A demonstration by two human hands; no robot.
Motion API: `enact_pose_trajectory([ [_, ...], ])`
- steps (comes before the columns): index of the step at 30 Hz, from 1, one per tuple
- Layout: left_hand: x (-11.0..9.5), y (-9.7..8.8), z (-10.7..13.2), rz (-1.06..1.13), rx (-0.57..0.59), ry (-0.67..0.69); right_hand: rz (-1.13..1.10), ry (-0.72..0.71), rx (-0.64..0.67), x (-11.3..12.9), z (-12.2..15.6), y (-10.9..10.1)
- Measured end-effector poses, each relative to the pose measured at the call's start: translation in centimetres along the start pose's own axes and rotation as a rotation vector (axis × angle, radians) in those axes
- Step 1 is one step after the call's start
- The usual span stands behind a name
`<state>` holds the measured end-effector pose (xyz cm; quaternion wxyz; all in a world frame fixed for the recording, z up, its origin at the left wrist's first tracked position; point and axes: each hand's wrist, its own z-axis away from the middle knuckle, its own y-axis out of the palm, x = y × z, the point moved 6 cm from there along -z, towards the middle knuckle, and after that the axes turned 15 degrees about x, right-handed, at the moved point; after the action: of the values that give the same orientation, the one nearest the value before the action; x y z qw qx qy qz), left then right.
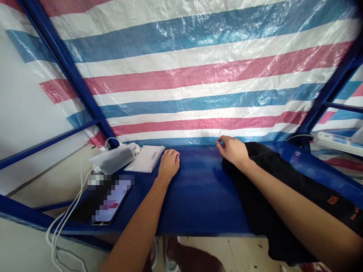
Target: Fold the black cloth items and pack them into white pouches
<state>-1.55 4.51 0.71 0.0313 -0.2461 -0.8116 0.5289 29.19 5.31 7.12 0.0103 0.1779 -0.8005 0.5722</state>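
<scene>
My left hand (169, 164) rests palm down on the blue metal surface (201, 200), its fingers lying loosely bent with nothing visible in them. Just left of it, close to the fingers, lies a small stack of white paper (144, 158). My right hand (234, 150) is over the far end of a black cloth (272, 181), which looks like a garment with small orange lettering. Thumb and forefinger are apart and hold nothing that I can see. The right forearm passes above the cloth, which hangs over the front edge.
A phone (112, 204), partly blurred out, lies at the left near a translucent pouch (116, 160) and white cables (68, 211). A white power strip (338, 141) is at the right. Blue frame posts and a striped plastic sheet (198, 75) close off the back.
</scene>
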Motion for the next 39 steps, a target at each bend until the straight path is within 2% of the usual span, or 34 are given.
enact_pose_trajectory([
  [3,1.2,-0.1,0.3,0.042,0.042,-0.064,0.131,0.132,0.259,-0.3,1.4,-0.2],
  [6,1.7,0.0,0.3,0.082,0.069,-0.103,0.215,0.155,0.469,0.1,4.7,0.8],
  [9,1.8,-0.1,0.4,0.113,0.070,-0.099,0.258,0.075,0.493,0.2,7.2,1.7],
  [11,1.8,-0.1,0.5,0.134,0.069,-0.092,0.253,0.010,0.479,-0.6,7.7,2.0],
  [15,2.0,0.0,0.7,0.173,0.085,-0.095,0.130,-0.091,0.488,-4.5,6.3,1.8],
  [17,2.1,0.1,0.7,0.189,0.084,-0.096,0.067,-0.103,0.514,-6.6,5.1,1.2],
  [19,2.1,-0.1,0.7,0.201,0.064,-0.086,0.034,-0.105,0.515,-7.6,3.9,0.0],
  [21,2.1,-0.6,0.7,0.215,0.022,-0.074,0.008,-0.126,0.453,-6.6,2.9,-1.8],
  [22,2.2,-1.0,0.6,0.225,-0.006,-0.075,-0.017,-0.157,0.403,-5.2,2.6,-2.7],
  [24,2.4,-2.0,0.6,0.256,-0.078,-0.090,-0.123,-0.268,0.316,-1.1,2.3,-4.3],
  [26,2.5,-3.4,0.8,0.301,-0.168,-0.101,-0.338,-0.479,0.333,4.2,2.4,-4.7],
  [27,2.5,-4.1,0.9,0.327,-0.215,-0.098,-0.461,-0.563,0.407,6.6,2.5,-4.2],
  [29,2.5,-5.2,1.3,0.369,-0.290,-0.083,-0.616,-0.640,0.551,10.0,2.5,-2.5],
  [31,2.4,-5.6,1.6,0.374,-0.274,-0.075,-0.574,-0.659,0.671,11.2,2.3,0.1],
  [34,2.1,-4.3,1.3,0.289,-0.033,-0.052,-0.340,-0.673,0.748,10.0,1.5,4.8],
  [36,1.8,-3.0,1.1,0.224,0.118,-0.027,-0.264,-0.684,0.694,8.3,0.8,7.2],
  [39,1.3,-1.8,1.0,0.175,0.220,-0.020,-0.263,-0.653,0.557,5.7,-0.1,9.2],
])
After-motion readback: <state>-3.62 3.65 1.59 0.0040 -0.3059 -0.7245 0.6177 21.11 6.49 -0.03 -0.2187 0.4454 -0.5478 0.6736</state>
